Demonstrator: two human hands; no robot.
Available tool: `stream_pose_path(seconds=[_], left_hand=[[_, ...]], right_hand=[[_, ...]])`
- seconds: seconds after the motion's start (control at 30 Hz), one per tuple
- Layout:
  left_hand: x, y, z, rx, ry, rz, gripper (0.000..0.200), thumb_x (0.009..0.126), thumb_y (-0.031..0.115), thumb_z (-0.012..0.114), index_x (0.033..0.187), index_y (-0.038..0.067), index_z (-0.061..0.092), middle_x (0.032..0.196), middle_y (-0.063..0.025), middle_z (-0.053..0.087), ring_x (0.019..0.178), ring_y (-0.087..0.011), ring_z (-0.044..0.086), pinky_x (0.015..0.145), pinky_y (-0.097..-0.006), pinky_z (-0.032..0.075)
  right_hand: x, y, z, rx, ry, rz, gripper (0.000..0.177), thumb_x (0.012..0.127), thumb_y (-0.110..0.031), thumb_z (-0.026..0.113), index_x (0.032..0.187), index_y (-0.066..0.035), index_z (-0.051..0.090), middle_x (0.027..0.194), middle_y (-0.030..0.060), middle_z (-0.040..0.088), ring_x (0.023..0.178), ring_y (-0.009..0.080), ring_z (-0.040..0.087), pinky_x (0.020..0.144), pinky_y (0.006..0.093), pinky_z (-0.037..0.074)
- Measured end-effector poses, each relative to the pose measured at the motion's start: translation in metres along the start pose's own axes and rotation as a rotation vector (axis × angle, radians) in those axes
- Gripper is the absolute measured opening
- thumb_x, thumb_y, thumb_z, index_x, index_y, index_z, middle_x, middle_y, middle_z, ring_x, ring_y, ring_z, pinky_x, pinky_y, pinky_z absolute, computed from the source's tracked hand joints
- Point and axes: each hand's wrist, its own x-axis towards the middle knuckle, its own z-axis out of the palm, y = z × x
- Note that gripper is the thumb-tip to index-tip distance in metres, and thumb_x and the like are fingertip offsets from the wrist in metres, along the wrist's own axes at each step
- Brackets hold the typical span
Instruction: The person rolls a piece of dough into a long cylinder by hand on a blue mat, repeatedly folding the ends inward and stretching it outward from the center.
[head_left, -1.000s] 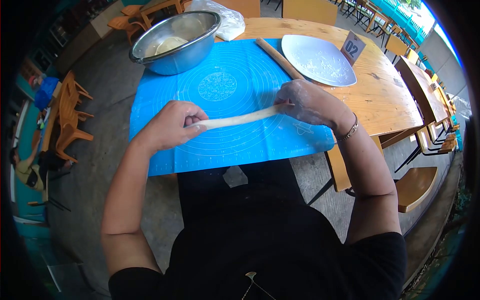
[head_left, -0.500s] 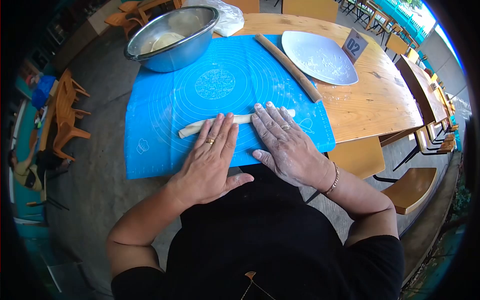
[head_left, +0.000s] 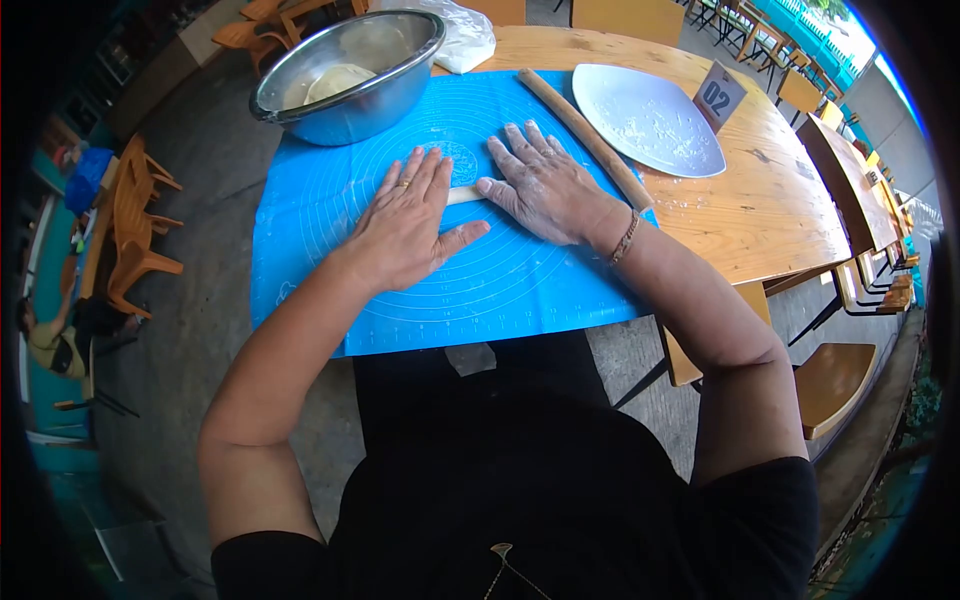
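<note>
A pale dough strip (head_left: 464, 195) lies on the blue mat (head_left: 480, 290), visible only between my hands; the rest is hidden under them. My left hand (head_left: 405, 225), with a ring, rests flat over its left part, fingers stretched out and thumb apart. Flour coats my right hand (head_left: 550, 188), which lies flat with spread fingers over the right part. Beyond it, a wooden rolling pin (head_left: 590, 140) sits slantwise across the mat's right side.
A metal bowl (head_left: 360, 110) holding dough (head_left: 338, 82) stands at the back left, beside a plastic bag (head_left: 463, 40). A floured white plate (head_left: 645, 115) and a number sign (head_left: 717, 95) are on the wooden table (head_left: 770, 190). Chairs stand around.
Both hands have moved forward, away from my body, with the dough strip under them. Less of the strip shows now.
</note>
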Motion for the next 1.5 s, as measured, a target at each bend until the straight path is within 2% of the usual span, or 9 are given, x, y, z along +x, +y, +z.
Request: stream_pose_path(seconds=[0.43, 0.5, 0.6, 0.77, 1.03, 1.2, 1.27, 1.33, 1.5], left_hand=[[0.041, -0.037, 0.005, -0.042, 0.04, -0.057, 0.079, 0.104, 0.061, 0.028, 0.153, 0.0, 0.036, 0.16, -0.0236, 0.03, 0.151, -0.0367, 0.025, 0.124, -0.0466, 0.021], [0.038, -0.042, 0.007, -0.059, 0.215, 0.02, 0.058, 0.105, 0.044, 0.048, 0.139, -0.002, 0.054, 0.147, -0.0236, 0.048, 0.139, -0.037, 0.043, 0.116, -0.044, 0.035], [0.013, -0.033, -0.022, -0.201, 0.135, 0.082, 0.039, 0.098, 0.026, 0.064, 0.125, -0.003, 0.064, 0.125, -0.0194, 0.061, 0.117, -0.035, 0.059, 0.102, -0.0419, 0.046], [-0.017, -0.038, -0.02, -0.142, 0.211, -0.015, 0.029, 0.092, 0.016, 0.07, 0.115, -0.002, 0.069, 0.105, -0.0159, 0.062, 0.099, -0.0326, 0.061, 0.09, -0.0429, 0.049], [-0.048, -0.013, -0.06, -0.416, -0.019, -0.164, 0.021, 0.091, 0.013, 0.07, 0.104, -0.003, 0.072, 0.09, -0.0162, 0.068, 0.085, -0.0277, 0.066, 0.08, -0.0395, 0.053], [-0.075, -0.009, -0.042, -0.525, -0.063, -0.012, 0.019, 0.089, 0.013, 0.072, 0.101, -0.001, 0.074, 0.085, -0.0101, 0.067, 0.076, -0.0175, 0.061, 0.073, -0.0331, 0.051], [-0.083, 0.008, -0.045, -0.48, -0.132, -0.112, 0.024, 0.09, 0.013, 0.071, 0.108, -0.003, 0.071, 0.096, -0.0135, 0.068, 0.088, -0.0233, 0.064, 0.083, -0.0366, 0.052], [-0.098, 0.025, -0.028, -0.182, 0.39, 0.009, 0.039, 0.091, 0.013, 0.07, 0.123, -0.006, 0.062, 0.121, -0.0206, 0.064, 0.116, -0.034, 0.06, 0.101, -0.0428, 0.047], [-0.109, 0.072, -0.002, -0.194, 0.219, 0.222, 0.082, 0.094, 0.035, 0.066, 0.15, -0.012, 0.028, 0.158, -0.0311, 0.026, 0.149, -0.0461, 0.022, 0.123, -0.0554, 0.016]], right_hand=[[0.059, 0.023, 0.015, -0.075, -0.004, 0.12, 0.073, 0.105, -0.059, 0.022, 0.154, -0.007, 0.037, 0.158, 0.0284, 0.029, 0.15, 0.0444, 0.02, 0.124, 0.0514, 0.017], [0.057, 0.027, 0.014, -0.08, 0.071, 0.103, 0.065, 0.107, -0.053, 0.026, 0.151, -0.007, 0.042, 0.155, 0.03, 0.035, 0.148, 0.0456, 0.025, 0.124, 0.0506, 0.018], [0.038, 0.02, -0.022, 0.033, 0.101, 0.071, 0.05, 0.107, -0.041, 0.041, 0.14, -0.006, 0.056, 0.141, 0.0286, 0.051, 0.136, 0.0445, 0.044, 0.117, 0.0485, 0.032], [-0.007, 0.014, -0.031, -0.079, -0.036, -0.025, 0.03, 0.1, -0.024, 0.058, 0.118, -0.002, 0.069, 0.119, 0.02, 0.064, 0.109, 0.0347, 0.062, 0.095, 0.0444, 0.05], [-0.033, 0.021, -0.077, 0.205, -0.186, -0.084, 0.021, 0.091, -0.016, 0.068, 0.103, 0.0, 0.074, 0.1, 0.019, 0.071, 0.091, 0.0285, 0.068, 0.083, 0.0405, 0.054], [-0.062, 0.016, -0.073, 0.319, -0.308, -0.057, 0.021, 0.086, -0.015, 0.072, 0.1, 0.0, 0.076, 0.101, 0.0168, 0.072, 0.092, 0.0264, 0.069, 0.081, 0.0359, 0.055], [-0.077, -0.001, -0.069, 0.211, -0.299, -0.037, 0.024, 0.088, -0.014, 0.07, 0.108, -0.001, 0.074, 0.115, 0.018, 0.069, 0.101, 0.0282, 0.067, 0.087, 0.0381, 0.054], [-0.102, -0.026, -0.055, 0.313, 0.227, -0.074, 0.033, 0.088, -0.016, 0.068, 0.116, 0.002, 0.069, 0.126, 0.0207, 0.065, 0.111, 0.0343, 0.065, 0.098, 0.0419, 0.05], [-0.132, -0.063, -0.029, 0.184, 0.204, -0.186, 0.062, 0.097, -0.038, 0.061, 0.142, 0.004, 0.049, 0.148, 0.0263, 0.045, 0.142, 0.0442, 0.038, 0.117, 0.0511, 0.032]])
